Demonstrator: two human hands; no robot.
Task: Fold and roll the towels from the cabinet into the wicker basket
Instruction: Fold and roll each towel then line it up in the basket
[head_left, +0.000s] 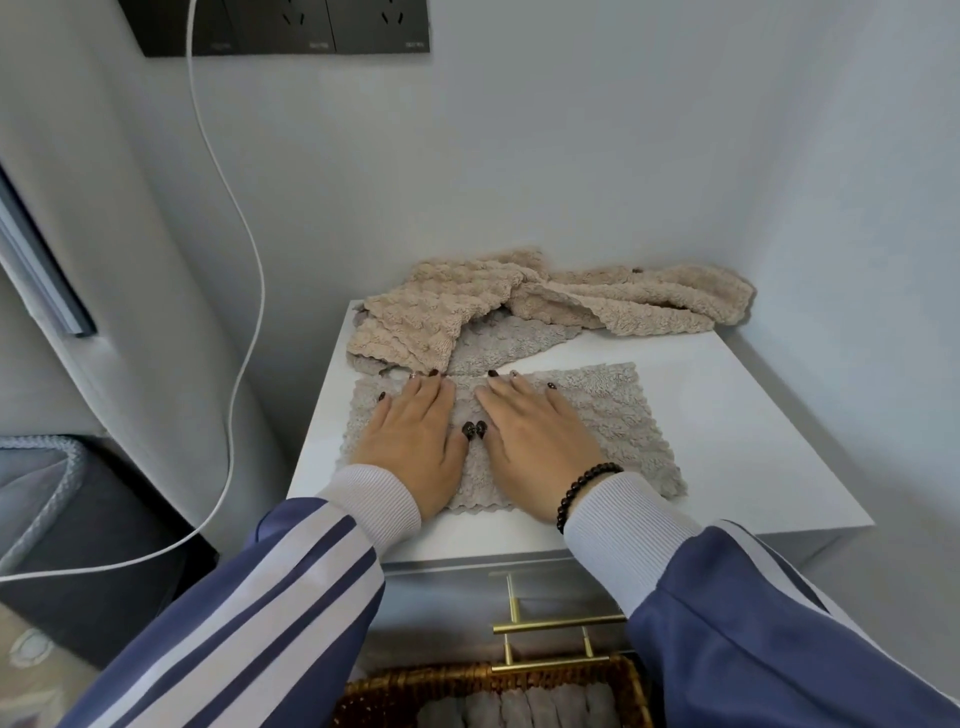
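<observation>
Both hands lay flat, fingers straight, on one grey towel (613, 415) spread mid-frame on the white cabinet top (727, 467): left hand (415, 441) beside right hand (535, 447), thumbs touching. Behind them, upper centre, sat two crumpled beige towels (545, 301) over another grey one (498, 343). At bottom centre, the wicker basket (634, 691) held several rolled grey towels (519, 706).

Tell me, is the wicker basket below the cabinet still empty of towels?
No, the wicker basket already holds several rolled grey towels side by side.
</observation>
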